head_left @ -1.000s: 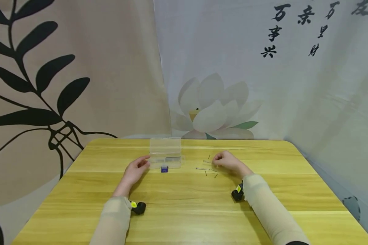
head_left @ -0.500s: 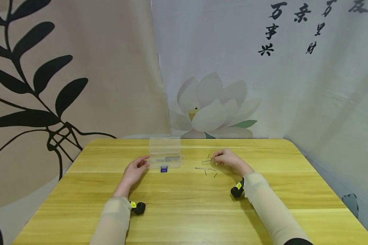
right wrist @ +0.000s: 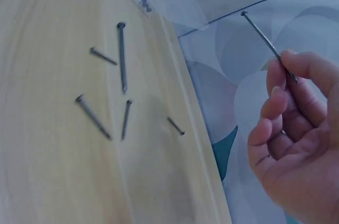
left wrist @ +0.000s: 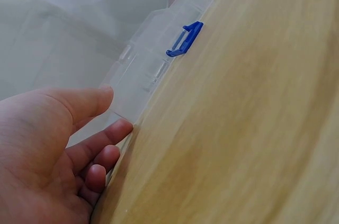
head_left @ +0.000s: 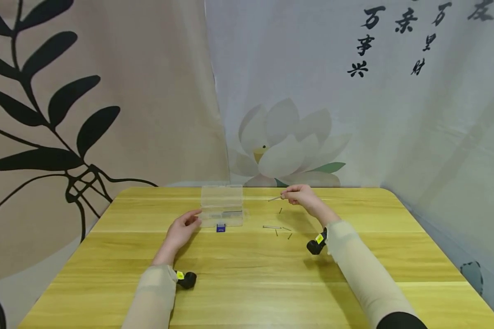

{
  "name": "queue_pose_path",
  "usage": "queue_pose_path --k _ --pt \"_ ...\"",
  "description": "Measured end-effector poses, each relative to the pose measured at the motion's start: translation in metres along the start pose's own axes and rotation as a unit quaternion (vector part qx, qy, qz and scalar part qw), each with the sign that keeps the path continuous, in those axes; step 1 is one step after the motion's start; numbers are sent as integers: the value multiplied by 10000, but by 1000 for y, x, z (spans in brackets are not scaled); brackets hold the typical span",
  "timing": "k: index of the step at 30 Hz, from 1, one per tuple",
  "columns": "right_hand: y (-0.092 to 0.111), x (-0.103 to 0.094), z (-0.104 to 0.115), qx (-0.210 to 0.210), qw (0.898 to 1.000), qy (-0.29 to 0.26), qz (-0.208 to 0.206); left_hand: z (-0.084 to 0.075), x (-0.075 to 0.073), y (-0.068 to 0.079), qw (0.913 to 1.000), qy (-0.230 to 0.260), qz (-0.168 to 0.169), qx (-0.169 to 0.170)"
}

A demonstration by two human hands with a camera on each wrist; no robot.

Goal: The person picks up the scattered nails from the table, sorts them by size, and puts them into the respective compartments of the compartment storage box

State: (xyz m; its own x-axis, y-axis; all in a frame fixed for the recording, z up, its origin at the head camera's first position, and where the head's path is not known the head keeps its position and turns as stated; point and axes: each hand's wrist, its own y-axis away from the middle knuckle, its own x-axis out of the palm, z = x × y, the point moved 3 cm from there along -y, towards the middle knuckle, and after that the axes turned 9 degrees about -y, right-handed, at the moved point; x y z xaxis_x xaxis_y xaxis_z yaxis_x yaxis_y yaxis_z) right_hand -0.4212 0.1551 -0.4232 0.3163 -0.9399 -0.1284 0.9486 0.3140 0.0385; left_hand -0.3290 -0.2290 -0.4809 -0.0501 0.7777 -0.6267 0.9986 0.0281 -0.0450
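Note:
My right hand (head_left: 300, 196) pinches a nail (right wrist: 262, 36) near its pointed end, between thumb and index finger. The nail's head points away to the left, raised above the table's far part. Several loose nails of different lengths, among them a long nail (right wrist: 122, 57), lie below and nearer. Left of them stands a clear plastic box (left wrist: 135, 70), lid (head_left: 221, 196) raised at the back, with a blue latch (head_left: 221, 227) at the front. A thin dark item (head_left: 232, 211) shows inside. The thumb and index finger of my left hand (head_left: 181, 230) touch the box's left end.
The wooden table (head_left: 247, 283) reaches back to a hanging cloth (head_left: 164, 91) printed with leaves, a lotus and characters. A black wrist camera (head_left: 187, 280) sits on the left wrist, and another black camera (head_left: 316, 243) on the right.
My right hand has picked the nail up from the table and lifted it toward the far edge. The left hand and the box stay in place.

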Motion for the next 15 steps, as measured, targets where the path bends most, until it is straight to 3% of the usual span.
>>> queue_pose_path --k 7,15 --pt "-3 3 7 -61 10000 -29 -7 -1 -1 -1 10000 -38 -40 40" --pt "-11 16 0 -4 10000 -47 40 -2 0 1 10000 0 -25 28"
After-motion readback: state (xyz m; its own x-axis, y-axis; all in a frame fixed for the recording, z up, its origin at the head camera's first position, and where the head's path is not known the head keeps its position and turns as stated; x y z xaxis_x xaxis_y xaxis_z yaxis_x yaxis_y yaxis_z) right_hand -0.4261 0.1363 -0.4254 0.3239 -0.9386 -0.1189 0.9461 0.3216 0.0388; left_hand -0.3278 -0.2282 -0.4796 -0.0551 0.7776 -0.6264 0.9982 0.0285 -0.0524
